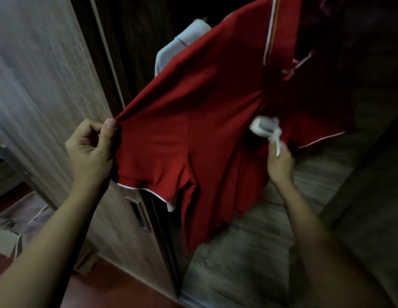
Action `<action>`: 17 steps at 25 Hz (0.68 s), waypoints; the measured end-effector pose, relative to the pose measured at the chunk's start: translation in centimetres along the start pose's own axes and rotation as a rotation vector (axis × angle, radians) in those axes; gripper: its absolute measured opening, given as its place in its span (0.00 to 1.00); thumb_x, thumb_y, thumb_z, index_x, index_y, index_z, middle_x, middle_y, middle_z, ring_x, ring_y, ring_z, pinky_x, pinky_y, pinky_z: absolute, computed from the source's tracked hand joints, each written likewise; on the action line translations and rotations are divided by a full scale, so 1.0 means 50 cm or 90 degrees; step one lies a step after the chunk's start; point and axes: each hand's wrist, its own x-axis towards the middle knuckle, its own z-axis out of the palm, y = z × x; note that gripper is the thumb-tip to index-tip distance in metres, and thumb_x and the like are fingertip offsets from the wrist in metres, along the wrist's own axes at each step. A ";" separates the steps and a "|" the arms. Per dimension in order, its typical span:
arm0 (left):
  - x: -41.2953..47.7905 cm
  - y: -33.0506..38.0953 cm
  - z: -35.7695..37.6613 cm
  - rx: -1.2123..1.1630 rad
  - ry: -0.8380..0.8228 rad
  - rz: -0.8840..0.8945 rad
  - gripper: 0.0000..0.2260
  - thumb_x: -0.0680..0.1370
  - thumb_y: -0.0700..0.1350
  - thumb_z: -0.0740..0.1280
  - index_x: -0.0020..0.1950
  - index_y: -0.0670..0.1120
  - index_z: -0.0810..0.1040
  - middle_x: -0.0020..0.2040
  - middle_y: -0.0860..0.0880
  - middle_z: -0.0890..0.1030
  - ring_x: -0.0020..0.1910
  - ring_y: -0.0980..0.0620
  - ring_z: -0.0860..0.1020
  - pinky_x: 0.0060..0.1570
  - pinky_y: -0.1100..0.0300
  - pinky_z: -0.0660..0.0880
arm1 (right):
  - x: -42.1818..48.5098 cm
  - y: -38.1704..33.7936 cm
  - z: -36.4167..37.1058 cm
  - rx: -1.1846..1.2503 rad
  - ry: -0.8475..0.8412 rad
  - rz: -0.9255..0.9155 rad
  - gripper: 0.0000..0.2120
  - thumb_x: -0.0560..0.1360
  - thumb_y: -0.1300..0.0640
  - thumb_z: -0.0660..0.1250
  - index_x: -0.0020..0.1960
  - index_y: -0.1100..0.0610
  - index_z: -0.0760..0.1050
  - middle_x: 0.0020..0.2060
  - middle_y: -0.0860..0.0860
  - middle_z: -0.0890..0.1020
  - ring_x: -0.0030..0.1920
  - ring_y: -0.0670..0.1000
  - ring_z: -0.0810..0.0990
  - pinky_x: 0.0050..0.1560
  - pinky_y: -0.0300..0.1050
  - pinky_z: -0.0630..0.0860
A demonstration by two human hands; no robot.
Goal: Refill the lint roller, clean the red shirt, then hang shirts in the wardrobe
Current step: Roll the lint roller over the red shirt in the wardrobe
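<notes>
Firmly, left hand (91,150) pinches red shirt (204,96), right hand (280,163) holds lint roller (263,126).

A red-brown floor (118,292) shows along the bottom. At lower left a thin white cord (39,213) lies near a blurred pale box (3,242).

Dim room with an open wood-grain wardrobe (135,41).
Pale wood-grain doors (49,74) stand at left, one with a recessed metal handle (138,213); the inside is dark, and a reddish-brown floor (118,290) shows below.
</notes>
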 end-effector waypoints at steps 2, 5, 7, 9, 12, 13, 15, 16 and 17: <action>-0.002 0.001 0.001 -0.011 0.005 -0.015 0.13 0.77 0.54 0.64 0.32 0.55 0.70 0.27 0.62 0.74 0.28 0.65 0.67 0.31 0.67 0.64 | 0.027 -0.082 -0.032 0.040 0.058 -0.083 0.17 0.80 0.51 0.54 0.46 0.62 0.73 0.33 0.52 0.75 0.38 0.50 0.72 0.36 0.41 0.59; -0.004 0.002 0.001 -0.001 0.005 -0.024 0.13 0.76 0.54 0.64 0.33 0.54 0.69 0.26 0.61 0.73 0.28 0.64 0.67 0.31 0.67 0.65 | 0.008 -0.113 -0.021 0.067 0.058 -0.118 0.13 0.81 0.53 0.54 0.41 0.58 0.69 0.28 0.44 0.68 0.32 0.45 0.67 0.34 0.41 0.58; -0.002 0.003 0.000 -0.003 0.001 -0.028 0.13 0.76 0.55 0.64 0.34 0.53 0.68 0.26 0.61 0.73 0.28 0.63 0.66 0.31 0.66 0.64 | -0.042 -0.077 0.027 0.101 0.023 -0.069 0.12 0.81 0.53 0.55 0.41 0.57 0.70 0.29 0.45 0.70 0.32 0.48 0.69 0.35 0.40 0.61; 0.000 0.002 -0.001 -0.009 0.002 -0.027 0.13 0.76 0.54 0.64 0.33 0.53 0.68 0.26 0.61 0.72 0.28 0.64 0.66 0.30 0.66 0.63 | -0.115 -0.017 0.089 0.097 -0.028 -0.015 0.13 0.80 0.54 0.56 0.46 0.60 0.75 0.34 0.53 0.78 0.36 0.54 0.76 0.38 0.40 0.63; -0.002 0.000 0.001 -0.015 -0.001 -0.018 0.13 0.76 0.52 0.64 0.33 0.53 0.67 0.25 0.62 0.72 0.27 0.65 0.66 0.29 0.69 0.63 | -0.237 0.099 0.167 0.004 -0.134 0.101 0.14 0.79 0.54 0.58 0.52 0.63 0.77 0.47 0.64 0.82 0.48 0.62 0.80 0.40 0.42 0.66; -0.003 -0.001 0.001 -0.014 -0.002 -0.015 0.13 0.76 0.52 0.64 0.33 0.53 0.67 0.25 0.62 0.73 0.27 0.66 0.66 0.29 0.70 0.63 | -0.269 0.139 0.183 -0.039 -0.201 0.151 0.16 0.79 0.52 0.58 0.53 0.63 0.76 0.49 0.64 0.82 0.51 0.63 0.80 0.43 0.45 0.70; -0.001 -0.003 -0.002 -0.006 -0.005 -0.013 0.13 0.76 0.53 0.63 0.33 0.52 0.67 0.26 0.62 0.73 0.27 0.66 0.66 0.29 0.70 0.63 | -0.305 0.185 0.192 -0.105 -0.278 0.230 0.19 0.79 0.48 0.56 0.57 0.61 0.76 0.53 0.64 0.81 0.55 0.63 0.79 0.52 0.48 0.72; -0.001 -0.004 -0.003 -0.005 -0.007 -0.015 0.13 0.76 0.53 0.63 0.33 0.52 0.67 0.26 0.62 0.73 0.27 0.66 0.66 0.29 0.70 0.63 | -0.308 0.186 0.190 -0.094 -0.265 0.238 0.19 0.79 0.48 0.56 0.57 0.61 0.76 0.53 0.63 0.81 0.55 0.63 0.78 0.53 0.48 0.72; 0.000 -0.003 -0.004 -0.005 -0.008 -0.016 0.13 0.76 0.53 0.63 0.33 0.53 0.67 0.26 0.62 0.73 0.27 0.66 0.66 0.29 0.70 0.63 | -0.303 0.174 0.188 -0.062 -0.231 0.220 0.19 0.79 0.48 0.56 0.57 0.61 0.76 0.52 0.63 0.82 0.54 0.62 0.79 0.52 0.47 0.72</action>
